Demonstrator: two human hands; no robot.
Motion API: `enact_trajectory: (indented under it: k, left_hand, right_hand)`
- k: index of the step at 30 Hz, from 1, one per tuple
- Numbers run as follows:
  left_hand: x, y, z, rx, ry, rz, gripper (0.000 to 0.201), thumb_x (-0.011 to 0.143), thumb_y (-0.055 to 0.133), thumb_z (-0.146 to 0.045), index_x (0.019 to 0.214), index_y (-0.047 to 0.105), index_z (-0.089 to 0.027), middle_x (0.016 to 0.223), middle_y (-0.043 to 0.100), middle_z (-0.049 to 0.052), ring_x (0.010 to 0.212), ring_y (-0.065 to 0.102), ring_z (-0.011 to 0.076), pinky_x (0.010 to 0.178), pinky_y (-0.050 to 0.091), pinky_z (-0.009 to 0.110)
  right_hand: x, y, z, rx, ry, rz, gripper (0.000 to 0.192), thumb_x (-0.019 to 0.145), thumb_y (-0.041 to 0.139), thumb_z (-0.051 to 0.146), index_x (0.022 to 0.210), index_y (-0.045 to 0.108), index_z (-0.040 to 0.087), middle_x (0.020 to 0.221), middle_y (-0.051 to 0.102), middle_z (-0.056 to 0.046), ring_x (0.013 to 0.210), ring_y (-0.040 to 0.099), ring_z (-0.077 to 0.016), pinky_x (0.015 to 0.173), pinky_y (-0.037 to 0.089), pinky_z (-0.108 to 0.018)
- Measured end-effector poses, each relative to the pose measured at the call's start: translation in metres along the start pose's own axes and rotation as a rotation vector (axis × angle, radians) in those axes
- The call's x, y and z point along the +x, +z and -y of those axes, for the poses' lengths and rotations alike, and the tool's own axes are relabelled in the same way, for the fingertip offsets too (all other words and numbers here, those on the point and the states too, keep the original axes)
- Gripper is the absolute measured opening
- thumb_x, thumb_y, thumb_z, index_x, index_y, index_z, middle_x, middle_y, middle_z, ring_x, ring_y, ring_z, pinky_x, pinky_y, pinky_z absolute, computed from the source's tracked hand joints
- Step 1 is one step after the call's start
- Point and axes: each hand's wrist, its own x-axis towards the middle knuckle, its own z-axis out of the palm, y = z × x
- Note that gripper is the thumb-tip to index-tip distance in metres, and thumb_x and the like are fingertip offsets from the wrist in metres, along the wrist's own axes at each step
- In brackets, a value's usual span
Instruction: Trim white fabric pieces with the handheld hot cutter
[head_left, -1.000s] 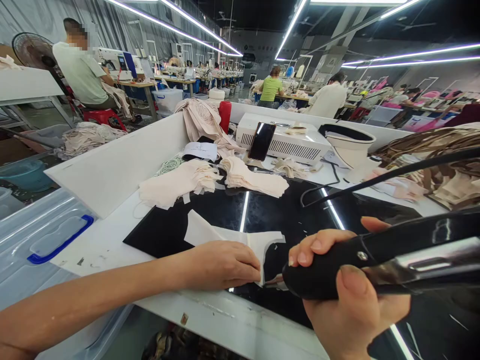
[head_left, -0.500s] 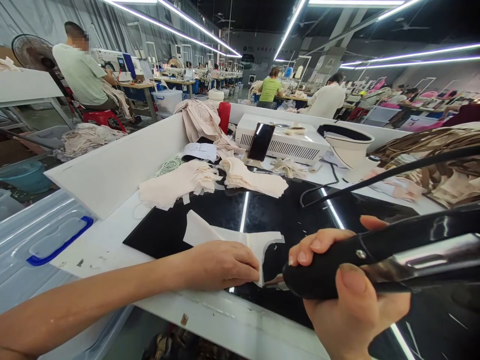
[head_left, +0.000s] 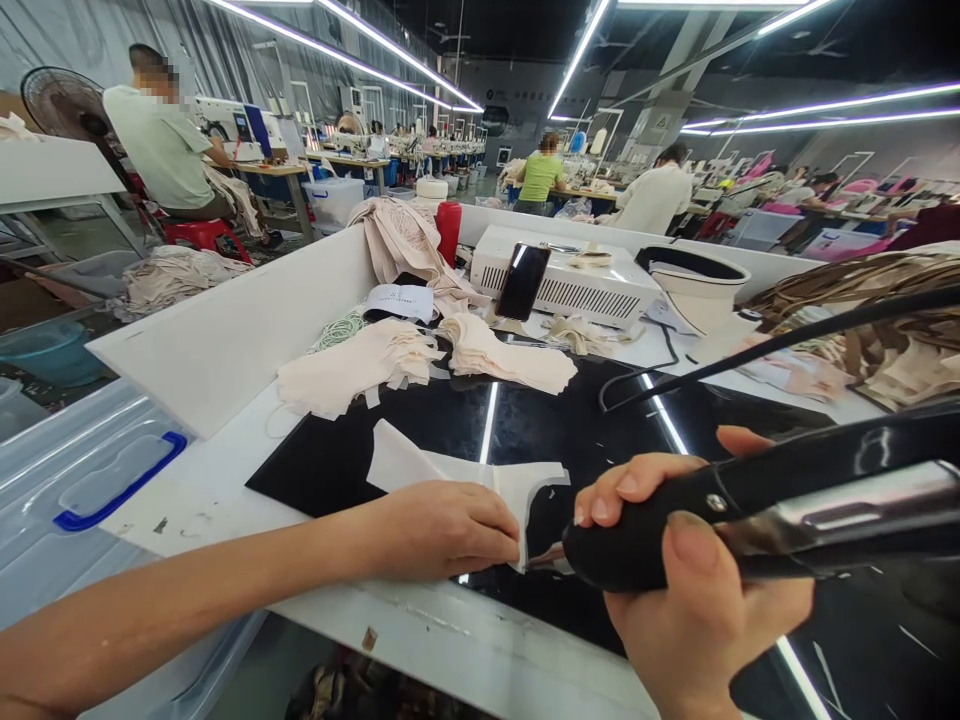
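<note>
My left hand (head_left: 442, 530) lies over a white cut fabric piece (head_left: 401, 460), its fingers bent together and gripping the piece near its right edge. In my right hand (head_left: 697, 590) is a thick black corded hand tool (head_left: 637, 535) with a shiny metal lever and a narrow metal tip. That tip sits right at the edge of the fabric by my left fingertips; whether it touches the cloth I cannot tell. Beneath the fabric is a glossy black panel (head_left: 330, 450). My left palm hides part of the piece.
Two stacks of cream fabric pieces (head_left: 352, 365) lie behind the panel. Farther back stand a phone (head_left: 523, 283), a white vented box (head_left: 592, 280) and a red cone (head_left: 448, 233). A black cable (head_left: 750, 355) arches over the right side. A lidded plastic bin (head_left: 67, 460) is at left.
The tool in my right hand has shifted slightly left, bringing its tip closer to the fabric edge. My left hand and the fabric look almost unmoved.
</note>
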Motion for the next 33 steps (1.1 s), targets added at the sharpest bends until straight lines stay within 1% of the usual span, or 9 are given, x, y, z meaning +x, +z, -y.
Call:
enact_trajectory:
  k: [3, 9, 16, 20, 24, 27, 30, 31, 33]
  left_hand:
    - [-0.001, 0.001, 0.001, 0.002, 0.003, -0.003, 0.017, 0.106, 0.057, -0.013, 0.109, 0.074, -0.015, 0.113, 0.076, 0.009, 0.105, 0.07, 0.02, 0.096, 0.056, 0.028]
    - [-0.002, 0.002, 0.003, -0.004, 0.013, -0.013, 0.017, 0.106, 0.057, -0.013, 0.11, 0.073, -0.014, 0.114, 0.076, 0.01, 0.107, 0.07, 0.0205, 0.097, 0.056, 0.029]
    - [-0.002, 0.001, 0.001, -0.016, -0.003, -0.014, 0.017, 0.106, 0.058, -0.013, 0.112, 0.073, -0.016, 0.114, 0.076, 0.01, 0.108, 0.071, 0.019, 0.098, 0.057, 0.028]
    - [-0.002, -0.001, 0.001, 0.006, 0.0, -0.02, 0.02, 0.107, 0.057, -0.017, 0.121, 0.071, -0.013, 0.123, 0.075, 0.014, 0.116, 0.069, 0.0222, 0.105, 0.056, 0.032]
    - [-0.004, -0.003, 0.0, 0.038, 0.017, -0.003, 0.019, 0.107, 0.058, -0.019, 0.119, 0.072, -0.012, 0.119, 0.076, 0.012, 0.112, 0.071, 0.0231, 0.105, 0.056, 0.034]
    - [-0.008, -0.006, -0.006, 0.047, 0.038, 0.012, 0.02, 0.108, 0.057, -0.02, 0.117, 0.072, -0.013, 0.116, 0.077, 0.012, 0.11, 0.071, 0.0219, 0.107, 0.055, 0.035]
    - [-0.011, -0.011, -0.018, 0.034, 0.065, 0.065, 0.018, 0.107, 0.059, -0.022, 0.115, 0.072, -0.012, 0.109, 0.077, 0.011, 0.104, 0.072, 0.0207, 0.104, 0.056, 0.032]
    - [-0.012, -0.013, -0.022, 0.032, 0.068, 0.079, 0.017, 0.106, 0.061, -0.022, 0.115, 0.072, -0.012, 0.106, 0.077, 0.011, 0.101, 0.072, 0.0204, 0.102, 0.057, 0.031]
    - [-0.011, -0.017, -0.028, 0.031, 0.067, 0.087, 0.016, 0.105, 0.064, -0.023, 0.114, 0.071, -0.012, 0.104, 0.077, 0.01, 0.098, 0.072, 0.0197, 0.101, 0.056, 0.029]
  right_hand:
    - [0.001, 0.0, 0.001, -0.016, 0.012, 0.009, 0.047, 0.086, 0.08, 0.032, 0.127, 0.058, 0.026, 0.076, 0.068, 0.006, 0.054, 0.062, -0.0163, 0.05, 0.055, -0.034]
    - [0.003, 0.003, 0.001, 0.026, -0.004, -0.026, 0.049, 0.081, 0.083, 0.036, 0.123, 0.06, 0.027, 0.074, 0.067, 0.006, 0.052, 0.06, -0.0159, 0.044, 0.053, -0.031]
    - [-0.001, 0.003, 0.0, -0.009, 0.013, 0.005, 0.048, 0.086, 0.079, 0.033, 0.128, 0.058, 0.027, 0.076, 0.067, 0.006, 0.053, 0.06, -0.016, 0.049, 0.054, -0.034]
    - [-0.003, 0.0, 0.001, -0.011, 0.023, 0.029, 0.047, 0.088, 0.079, 0.031, 0.13, 0.058, 0.027, 0.079, 0.067, 0.005, 0.056, 0.062, -0.0154, 0.052, 0.056, -0.033]
    - [-0.009, -0.005, 0.004, 0.005, 0.016, 0.055, 0.046, 0.089, 0.078, 0.032, 0.13, 0.059, 0.027, 0.08, 0.067, 0.004, 0.058, 0.063, -0.0157, 0.052, 0.057, -0.033]
    - [-0.012, -0.006, 0.009, 0.025, 0.034, 0.077, 0.045, 0.089, 0.077, 0.031, 0.13, 0.059, 0.027, 0.079, 0.067, 0.003, 0.056, 0.064, -0.0166, 0.05, 0.057, -0.034]
    - [-0.006, -0.009, 0.014, 0.029, 0.035, 0.089, 0.046, 0.088, 0.079, 0.032, 0.129, 0.059, 0.027, 0.077, 0.068, 0.003, 0.054, 0.063, -0.0172, 0.047, 0.057, -0.034]
    - [-0.001, -0.01, 0.015, 0.023, 0.025, 0.068, 0.047, 0.086, 0.081, 0.033, 0.128, 0.06, 0.027, 0.077, 0.068, 0.003, 0.054, 0.062, -0.0168, 0.046, 0.056, -0.033]
    - [0.011, -0.014, 0.015, 0.006, -0.002, -0.02, 0.05, 0.082, 0.084, 0.035, 0.125, 0.061, 0.027, 0.074, 0.068, 0.005, 0.054, 0.061, -0.0159, 0.046, 0.056, -0.031]
